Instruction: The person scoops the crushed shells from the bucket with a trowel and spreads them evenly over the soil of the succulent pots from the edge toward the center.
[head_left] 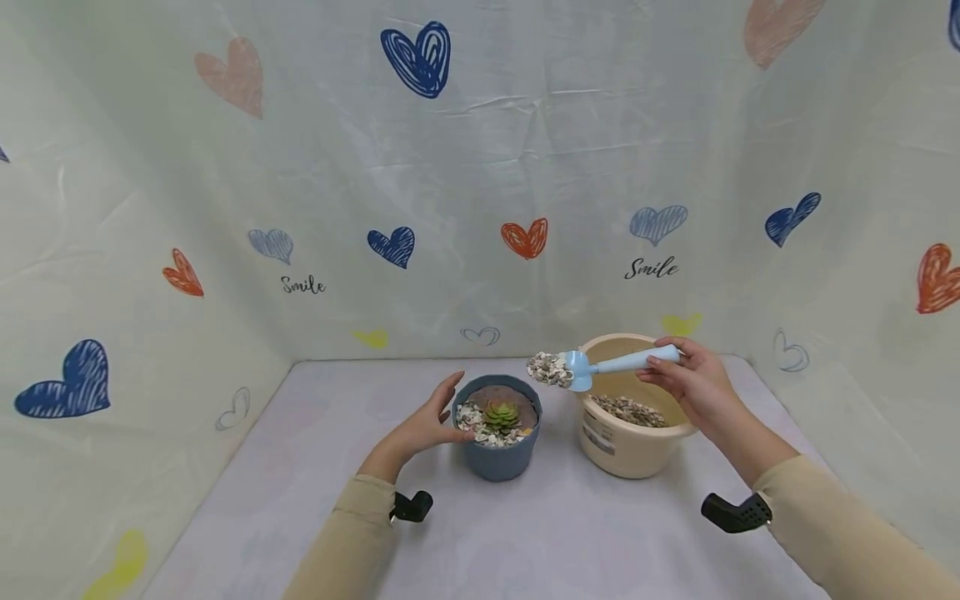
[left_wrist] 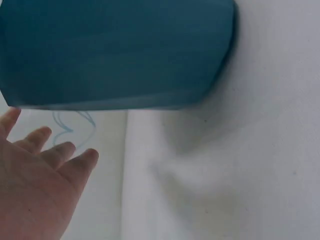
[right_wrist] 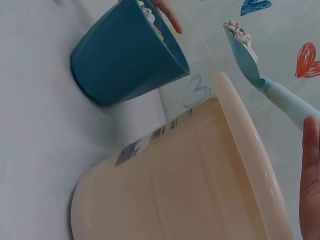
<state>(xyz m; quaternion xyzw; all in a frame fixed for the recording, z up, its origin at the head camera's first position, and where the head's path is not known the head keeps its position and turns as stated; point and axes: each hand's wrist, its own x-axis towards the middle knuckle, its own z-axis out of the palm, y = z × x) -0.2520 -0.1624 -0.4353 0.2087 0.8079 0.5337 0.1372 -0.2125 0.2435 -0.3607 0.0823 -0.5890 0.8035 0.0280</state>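
1. Pale-blue scoop (head_left: 581,372), heaped with a mix of small stones (head_left: 550,368), aloft by the cream tub (head_left: 626,454), its load toward the blue pot (head_left: 498,462). Right hand (head_left: 693,375) has thumb and fingers clamped on the handle.

2. Left hand (head_left: 422,425) at the pot's left side, fingers and thumb apart; whether they touch it, cannot tell. Pot stands on the table (head_left: 465,533).

3. Step in hand, my reading: carrying stones to the pot. Best done with the bowl level; the heap looks likely to shed from its front.

4. Low, slow tipping over the bare-looking far part should suit, clear of the green plant (head_left: 502,415); light left-hand steadying would help.

5. Head view alone shows the plant and the tub's stones (head_left: 630,410).

6. Right wrist view gives the scoop side-on, stones above its lip, and left fingertips (right_wrist: 172,17) beyond the pot's rim; right-hand grip mostly cut off.

7. Left wrist view: pot wall and spread fingers, no scoop.
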